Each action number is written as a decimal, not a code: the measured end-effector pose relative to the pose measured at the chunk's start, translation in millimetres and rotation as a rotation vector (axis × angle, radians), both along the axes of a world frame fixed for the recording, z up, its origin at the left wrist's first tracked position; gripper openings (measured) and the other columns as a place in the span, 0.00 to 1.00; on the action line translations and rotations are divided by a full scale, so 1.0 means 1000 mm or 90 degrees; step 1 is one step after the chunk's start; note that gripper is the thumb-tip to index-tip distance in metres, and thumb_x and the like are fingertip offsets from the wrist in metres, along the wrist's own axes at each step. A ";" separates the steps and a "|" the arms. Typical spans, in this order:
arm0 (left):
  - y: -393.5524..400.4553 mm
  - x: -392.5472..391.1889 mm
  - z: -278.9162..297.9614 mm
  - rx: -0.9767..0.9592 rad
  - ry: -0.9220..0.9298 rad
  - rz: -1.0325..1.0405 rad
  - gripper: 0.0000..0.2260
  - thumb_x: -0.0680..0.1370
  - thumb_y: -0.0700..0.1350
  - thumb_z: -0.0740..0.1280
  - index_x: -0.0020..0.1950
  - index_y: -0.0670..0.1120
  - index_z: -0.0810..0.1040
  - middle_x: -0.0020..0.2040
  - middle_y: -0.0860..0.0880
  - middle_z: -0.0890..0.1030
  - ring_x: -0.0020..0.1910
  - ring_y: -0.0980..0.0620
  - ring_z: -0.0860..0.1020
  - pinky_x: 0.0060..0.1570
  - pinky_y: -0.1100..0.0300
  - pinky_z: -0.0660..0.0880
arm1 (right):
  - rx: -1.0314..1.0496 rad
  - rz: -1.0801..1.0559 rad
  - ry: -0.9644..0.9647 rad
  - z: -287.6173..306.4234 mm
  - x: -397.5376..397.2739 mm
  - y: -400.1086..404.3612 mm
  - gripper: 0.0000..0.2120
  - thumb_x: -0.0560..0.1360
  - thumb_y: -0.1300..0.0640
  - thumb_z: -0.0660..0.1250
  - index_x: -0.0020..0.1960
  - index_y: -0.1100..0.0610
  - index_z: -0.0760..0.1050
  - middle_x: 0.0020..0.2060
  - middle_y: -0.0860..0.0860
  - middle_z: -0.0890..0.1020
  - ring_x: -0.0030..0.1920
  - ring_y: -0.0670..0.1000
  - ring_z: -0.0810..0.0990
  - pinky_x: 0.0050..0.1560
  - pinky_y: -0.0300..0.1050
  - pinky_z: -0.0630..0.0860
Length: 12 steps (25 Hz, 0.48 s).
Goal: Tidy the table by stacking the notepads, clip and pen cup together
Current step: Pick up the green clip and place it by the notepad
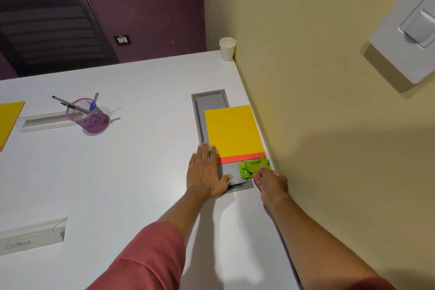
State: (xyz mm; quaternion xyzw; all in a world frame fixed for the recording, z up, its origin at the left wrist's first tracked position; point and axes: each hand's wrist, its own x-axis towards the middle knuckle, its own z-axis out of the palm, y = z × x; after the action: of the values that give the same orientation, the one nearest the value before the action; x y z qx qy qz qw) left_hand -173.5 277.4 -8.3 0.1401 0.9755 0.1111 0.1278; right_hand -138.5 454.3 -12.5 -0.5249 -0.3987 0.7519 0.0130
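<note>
Green clip (pixel 253 168) sitting at tabletop (pixel 131 172) edge by wall, right hand (pixel 270 182) fingers touching it, grip unclear. Left hand (pixel 206 172) lying flat, released, touching yellow notepad (pixel 233 132). Purple pen cup (pixel 90 115) standing farther left.

Glossy green plastic clip (pixel 254 168), matt yellow paper notepad (pixel 233 132), purple wire-mesh pen cup (pixel 88 114), smooth white table (pixel 131 172).
</note>
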 end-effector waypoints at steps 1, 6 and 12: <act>0.000 0.000 0.000 0.000 0.000 0.001 0.45 0.74 0.68 0.58 0.80 0.44 0.44 0.81 0.41 0.44 0.80 0.42 0.43 0.77 0.47 0.46 | -0.003 0.000 -0.003 0.000 0.000 0.001 0.18 0.79 0.67 0.65 0.68 0.70 0.70 0.47 0.61 0.81 0.48 0.56 0.80 0.55 0.46 0.77; -0.001 0.002 0.007 -0.007 -0.001 0.002 0.44 0.75 0.67 0.58 0.80 0.44 0.44 0.81 0.41 0.43 0.80 0.42 0.43 0.77 0.47 0.45 | 0.015 0.033 -0.044 0.003 0.003 0.003 0.11 0.77 0.62 0.69 0.55 0.68 0.77 0.49 0.62 0.83 0.47 0.55 0.83 0.54 0.47 0.80; -0.007 0.006 0.020 -0.009 0.018 0.013 0.44 0.76 0.67 0.57 0.80 0.44 0.42 0.80 0.41 0.42 0.80 0.42 0.42 0.77 0.47 0.44 | 0.442 0.206 -0.106 0.027 0.003 -0.006 0.15 0.77 0.49 0.67 0.40 0.61 0.78 0.37 0.58 0.83 0.42 0.60 0.83 0.41 0.49 0.80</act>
State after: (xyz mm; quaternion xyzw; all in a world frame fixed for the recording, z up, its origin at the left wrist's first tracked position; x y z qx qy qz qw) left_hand -167.2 270.0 12.2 0.1307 0.9794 0.1037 0.1138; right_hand -135.3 448.6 14.8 -0.4786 -0.7068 0.5195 0.0391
